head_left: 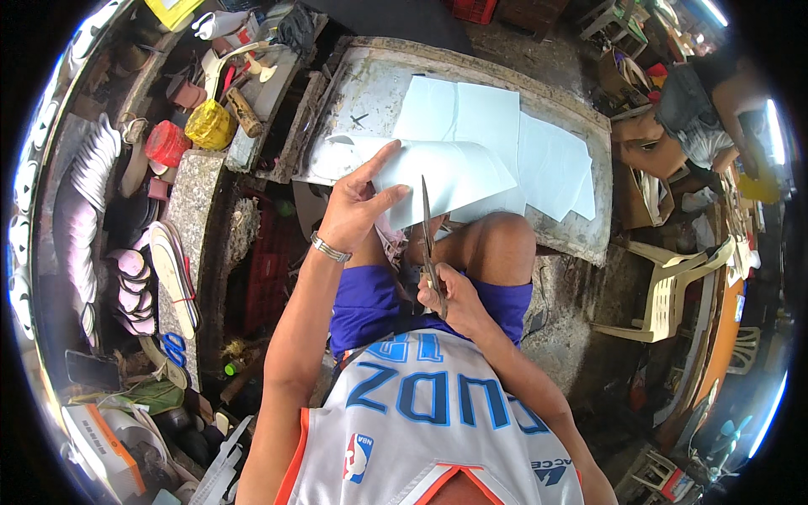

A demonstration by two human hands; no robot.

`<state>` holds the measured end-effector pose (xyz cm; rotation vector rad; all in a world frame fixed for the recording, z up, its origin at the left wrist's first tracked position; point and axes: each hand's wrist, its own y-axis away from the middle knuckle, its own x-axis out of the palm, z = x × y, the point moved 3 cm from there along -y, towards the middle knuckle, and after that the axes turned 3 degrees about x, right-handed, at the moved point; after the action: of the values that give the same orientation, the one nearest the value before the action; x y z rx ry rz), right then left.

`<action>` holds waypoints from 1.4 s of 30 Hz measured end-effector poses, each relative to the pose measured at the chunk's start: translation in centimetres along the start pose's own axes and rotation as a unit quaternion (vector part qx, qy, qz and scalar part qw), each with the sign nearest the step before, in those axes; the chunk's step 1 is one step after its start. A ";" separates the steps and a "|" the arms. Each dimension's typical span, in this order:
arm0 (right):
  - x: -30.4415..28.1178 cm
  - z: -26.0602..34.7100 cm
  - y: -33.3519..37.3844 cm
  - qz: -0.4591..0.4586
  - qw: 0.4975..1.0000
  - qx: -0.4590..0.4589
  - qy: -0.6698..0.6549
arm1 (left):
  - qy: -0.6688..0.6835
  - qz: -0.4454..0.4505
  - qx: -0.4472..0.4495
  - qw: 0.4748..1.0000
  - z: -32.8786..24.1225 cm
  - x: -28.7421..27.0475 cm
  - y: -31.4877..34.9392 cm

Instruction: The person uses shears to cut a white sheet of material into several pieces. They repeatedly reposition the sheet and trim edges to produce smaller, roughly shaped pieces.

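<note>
My left hand pinches the left edge of a pale white sheet, thumb on top, lifting it so that it curves. In my right hand is a pair of long dark scissors, the blades pointing away from me. Their tip lies over the near part of the held sheet; whether the blades are cutting it I cannot tell. More pale sheets with faint drawn lines lie beyond and to the right, on a worn grey low table. Part of the tabletop is hidden under the sheets.
To my left, a stone ledge stands near a yellow tin, a red tin and a bundle of pale soles. A cream plastic chair is at right, with cardboard boxes behind it.
</note>
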<state>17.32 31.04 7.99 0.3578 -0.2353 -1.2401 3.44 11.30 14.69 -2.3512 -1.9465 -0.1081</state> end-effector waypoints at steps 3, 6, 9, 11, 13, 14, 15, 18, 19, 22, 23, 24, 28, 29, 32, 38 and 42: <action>-0.1 0.3 0.1 -0.010 1.000 -0.012 0.010 | 0.007 0.004 0.014 1.000 -0.3 0.1 0.2; -0.3 0.5 0.2 -0.010 1.000 -0.006 0.016 | -0.004 -0.004 0.017 1.000 -0.5 0.1 0.3; -0.3 0.5 0.4 -0.007 1.000 0.009 0.013 | 0.007 0.000 0.018 1.000 -0.7 0.2 0.4; -0.3 0.5 0.5 -0.013 1.000 0.014 0.023 | 0.008 0.004 0.016 1.000 -0.8 0.3 0.4; -0.4 0.4 0.6 -0.022 0.999 0.022 0.044 | 0.009 0.009 0.017 1.000 -1.0 0.4 0.4; -0.3 0.5 0.6 -0.029 0.998 0.006 0.051 | 0.011 0.011 0.017 1.000 -1.1 0.4 0.4; -0.3 0.6 0.6 -0.035 0.998 -0.004 0.053 | 0.010 0.014 0.022 1.000 -1.2 0.4 0.4; -0.5 0.7 0.8 -0.045 0.997 0.000 0.066 | -0.002 0.015 0.030 0.999 -1.4 0.6 0.2; -0.6 0.7 0.8 -0.047 0.996 0.007 0.071 | 0.002 0.016 0.023 1.000 -1.3 0.7 0.2; -0.6 0.6 1.0 -0.054 0.997 0.019 0.044 | 0.009 0.020 0.025 0.999 -1.4 0.8 0.2; -0.6 0.5 1.0 -0.060 0.997 0.015 0.054 | 0.010 0.020 0.029 0.999 -1.4 0.9 0.2; -0.6 0.5 1.0 -0.063 0.996 0.013 0.055 | 0.009 0.021 0.035 0.999 -1.4 1.0 0.2; -0.5 0.2 1.0 -0.069 0.995 0.017 0.064 | -0.011 0.021 0.023 0.999 -1.4 1.0 0.2; -0.6 0.3 1.0 -0.074 0.995 0.004 0.074 | -0.011 0.022 0.026 0.999 -1.4 1.1 0.2; -0.7 0.4 1.2 -0.078 0.993 0.006 0.084 | 0.000 0.023 0.021 1.000 -1.4 1.2 0.3; -0.5 1.0 1.3 -0.080 0.993 0.020 0.081 | -0.001 0.020 0.029 0.999 -1.3 1.2 0.3; -0.6 1.5 1.7 -0.086 0.993 0.011 0.084 | -0.002 0.026 0.032 0.999 -1.4 1.3 0.4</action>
<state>18.09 31.86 10.03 0.5068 -0.0753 -1.3694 4.03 12.32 16.17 -2.3609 -1.8593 -0.0373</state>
